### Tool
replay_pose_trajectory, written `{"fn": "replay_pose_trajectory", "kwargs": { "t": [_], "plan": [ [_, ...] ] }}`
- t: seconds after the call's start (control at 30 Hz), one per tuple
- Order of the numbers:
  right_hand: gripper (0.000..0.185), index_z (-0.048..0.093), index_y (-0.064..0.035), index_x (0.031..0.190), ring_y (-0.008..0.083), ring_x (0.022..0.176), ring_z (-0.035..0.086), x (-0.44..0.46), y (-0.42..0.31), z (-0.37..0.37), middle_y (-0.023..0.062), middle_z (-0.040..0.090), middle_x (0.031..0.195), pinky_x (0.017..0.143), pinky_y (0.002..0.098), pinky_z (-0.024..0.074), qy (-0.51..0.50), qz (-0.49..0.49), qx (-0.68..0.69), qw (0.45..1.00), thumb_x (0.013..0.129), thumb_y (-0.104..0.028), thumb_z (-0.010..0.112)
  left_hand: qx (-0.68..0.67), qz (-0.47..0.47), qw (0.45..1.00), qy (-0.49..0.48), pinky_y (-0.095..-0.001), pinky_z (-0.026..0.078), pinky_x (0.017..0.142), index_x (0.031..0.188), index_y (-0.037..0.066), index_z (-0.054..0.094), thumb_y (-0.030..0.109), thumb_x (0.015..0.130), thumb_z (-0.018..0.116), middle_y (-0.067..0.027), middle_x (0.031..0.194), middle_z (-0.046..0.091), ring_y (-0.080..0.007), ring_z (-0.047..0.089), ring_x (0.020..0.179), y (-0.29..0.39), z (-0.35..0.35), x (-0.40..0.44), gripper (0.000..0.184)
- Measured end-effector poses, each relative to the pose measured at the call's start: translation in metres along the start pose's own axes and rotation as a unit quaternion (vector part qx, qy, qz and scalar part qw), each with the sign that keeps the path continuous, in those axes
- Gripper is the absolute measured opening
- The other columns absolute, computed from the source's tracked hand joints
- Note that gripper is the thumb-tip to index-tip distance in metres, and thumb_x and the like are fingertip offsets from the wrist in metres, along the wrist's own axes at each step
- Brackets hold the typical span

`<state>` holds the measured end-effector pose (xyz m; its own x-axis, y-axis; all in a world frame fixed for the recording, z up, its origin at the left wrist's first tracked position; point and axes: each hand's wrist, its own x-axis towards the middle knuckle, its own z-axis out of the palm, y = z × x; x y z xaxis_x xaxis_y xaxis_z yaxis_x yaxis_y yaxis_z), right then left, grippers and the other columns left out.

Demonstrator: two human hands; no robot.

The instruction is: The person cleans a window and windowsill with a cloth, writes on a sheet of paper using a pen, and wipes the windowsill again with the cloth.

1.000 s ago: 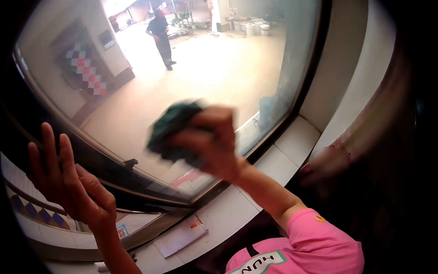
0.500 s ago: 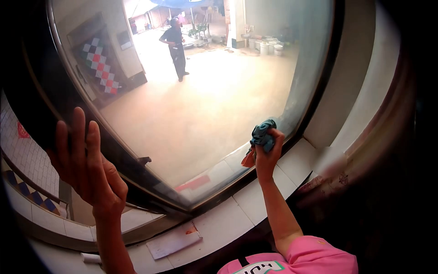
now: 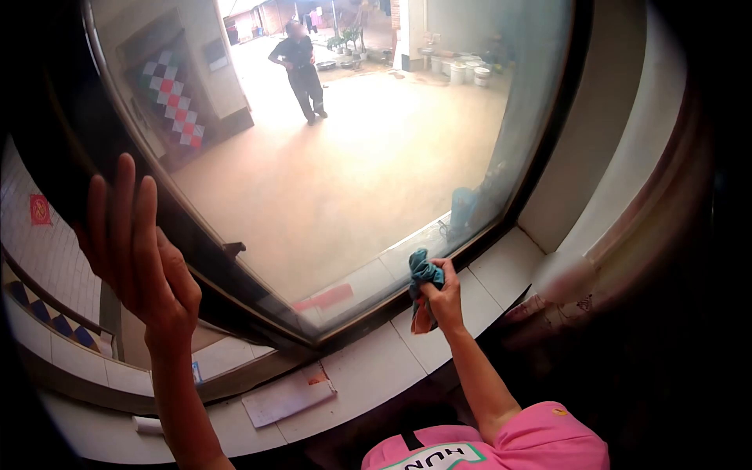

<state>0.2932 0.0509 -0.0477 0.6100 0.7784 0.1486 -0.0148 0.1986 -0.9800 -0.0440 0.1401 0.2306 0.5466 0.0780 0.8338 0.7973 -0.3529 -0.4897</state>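
Note:
A crumpled teal cloth (image 3: pixel 424 270) with an orange part hanging below it is gripped in my right hand (image 3: pixel 446 296). That hand is near the lower edge of the window pane (image 3: pixel 345 196), just above the tiled sill; whether the cloth touches the glass I cannot tell. On the other side, my left hand (image 3: pixel 141 258) is raised with its fingers stretched out, by the dark window frame (image 3: pixel 227 301). It holds nothing, and its contact with the frame is unclear.
Below the window runs a white tiled sill (image 3: pixel 368 364) with a flat whitish box (image 3: pixel 290 397) on it. A patterned curtain (image 3: pixel 627 235) hangs at the right. Through the glass, a person (image 3: pixel 301 74) stands in a courtyard with several white buckets (image 3: pixel 470 73) behind.
My right hand with the cloth has moved down and left, toward the sill. My left hand has shifted slightly up and left in view. The person outside has changed stance.

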Motion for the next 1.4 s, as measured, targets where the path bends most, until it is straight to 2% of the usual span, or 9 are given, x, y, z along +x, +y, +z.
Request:
{"fn": "replay_pose_trajectory", "kwargs": {
  "t": [0.23, 0.3, 0.37, 0.5, 0.7, 0.93, 1.03, 1.13, 1.4],
  "plan": [
    [0.056, 0.054, -0.0058, 0.138, 0.0093, 0.069, 0.058, -0.040, -0.039, 0.005, 0.0042, 0.062, 0.094, 0.060, 0.0250, 0.0515, -0.169, 0.031, 0.041, 0.984, 0.083, -0.003, 0.067, -0.177, -0.116, 0.976, -0.062, -0.0500, 0.035, 0.121, 0.155, 0.007, 0.040, 0.008, 0.101, 0.050, -0.0182, 0.149, 0.056, -0.0342, 0.050, 0.141, 0.049, -0.049, -0.040, 0.055],
    [0.096, 0.021, -0.0122, 0.165, 0.0101, 0.069, 0.058, -0.039, -0.075, 0.004, 0.0058, 0.061, 0.096, 0.060, 0.0246, 0.0517, -0.233, 0.042, 0.054, 0.970, 0.080, 0.001, 0.064, -0.386, -0.255, 0.881, -0.099, -0.0451, 0.046, 0.112, 0.162, 0.011, 0.025, 0.008, 0.100, 0.053, -0.0193, 0.140, 0.061, -0.0269, 0.065, 0.121, 0.062, -0.064, -0.073, 0.069],
    [0.110, 0.003, -0.0153, 0.168, 0.0107, 0.072, 0.060, -0.029, -0.101, -0.005, 0.0074, 0.063, 0.094, 0.062, 0.0242, 0.0518, -0.282, 0.012, 0.051, 0.958, 0.079, 0.004, 0.064, -0.421, -0.400, 0.804, -0.128, -0.0309, 0.059, 0.076, 0.166, 0.014, 0.015, 0.007, 0.095, 0.060, -0.0147, 0.113, 0.072, -0.0149, 0.069, 0.074, 0.068, -0.078, -0.082, 0.085],
    [0.124, -0.007, -0.0183, 0.167, 0.0142, 0.079, 0.063, -0.009, -0.149, -0.017, 0.0092, 0.066, 0.092, 0.070, 0.0313, 0.0555, -0.291, -0.098, 0.004, 0.952, 0.076, 0.005, 0.074, -0.465, -0.511, 0.698, -0.189, -0.0217, 0.048, 0.052, 0.167, 0.022, 0.002, -0.008, 0.087, 0.062, -0.0103, 0.090, 0.072, -0.0069, 0.060, 0.062, 0.038, -0.103, -0.098, 0.105],
    [0.129, -0.003, -0.0208, 0.168, 0.0150, 0.083, 0.065, -0.005, -0.203, -0.034, 0.0116, 0.067, 0.095, 0.072, 0.0328, 0.0576, -0.251, -0.087, -0.052, 0.963, 0.073, 0.002, 0.081, -0.393, -0.504, 0.750, -0.172, -0.0208, 0.047, 0.050, 0.167, 0.017, 0.005, 0.017, 0.087, 0.073, -0.0058, 0.079, 0.071, -0.0098, 0.063, 0.061, 0.017, -0.123, -0.122, 0.105],
    [0.128, 0.001, -0.0163, 0.168, 0.0182, 0.087, 0.067, 0.001, -0.200, -0.049, 0.0162, 0.067, 0.120, 0.078, 0.0370, 0.0604, -0.228, -0.127, -0.055, 0.964, 0.069, 0.006, 0.078, -0.397, -0.489, 0.758, -0.170, -0.0184, 0.045, 0.047, 0.167, 0.014, 0.001, 0.015, 0.088, 0.073, -0.0055, 0.078, 0.069, -0.0070, 0.057, 0.057, 0.011, -0.130, -0.127, 0.107],
    [0.127, 0.000, -0.0166, 0.168, 0.0181, 0.088, 0.067, -0.001, -0.201, -0.046, 0.0173, 0.066, 0.126, 0.078, 0.0353, 0.0607, -0.243, -0.109, -0.042, 0.963, 0.068, 0.007, 0.077, -0.410, -0.522, 0.724, -0.188, -0.0229, 0.054, 0.071, 0.167, 0.014, 0.003, 0.011, 0.086, 0.071, -0.0078, 0.081, 0.070, -0.0122, 0.068, 0.074, 0.015, -0.134, -0.116, 0.106],
    [0.127, 0.000, -0.0163, 0.168, 0.0178, 0.088, 0.067, -0.002, -0.200, -0.045, 0.0164, 0.067, 0.124, 0.075, 0.0332, 0.0604, -0.240, -0.105, -0.041, 0.964, 0.069, 0.007, 0.076, -0.414, -0.478, 0.759, -0.154, -0.0186, 0.042, 0.047, 0.167, 0.013, 0.000, 0.013, 0.088, 0.072, -0.0056, 0.079, 0.069, -0.0057, 0.056, 0.057, 0.018, -0.124, -0.126, 0.107],
    [0.119, 0.008, -0.0131, 0.167, 0.0154, 0.086, 0.067, -0.008, -0.168, -0.056, 0.0134, 0.069, 0.115, 0.065, 0.0289, 0.0574, -0.250, -0.128, -0.020, 0.960, 0.073, 0.008, 0.076, -0.434, -0.546, 0.694, -0.179, -0.0180, 0.043, 0.056, 0.167, 0.015, 0.000, 0.006, 0.089, 0.069, -0.0055, 0.080, 0.068, -0.0073, 0.060, 0.064, 0.033, -0.131, -0.122, 0.105]
  ]
}}
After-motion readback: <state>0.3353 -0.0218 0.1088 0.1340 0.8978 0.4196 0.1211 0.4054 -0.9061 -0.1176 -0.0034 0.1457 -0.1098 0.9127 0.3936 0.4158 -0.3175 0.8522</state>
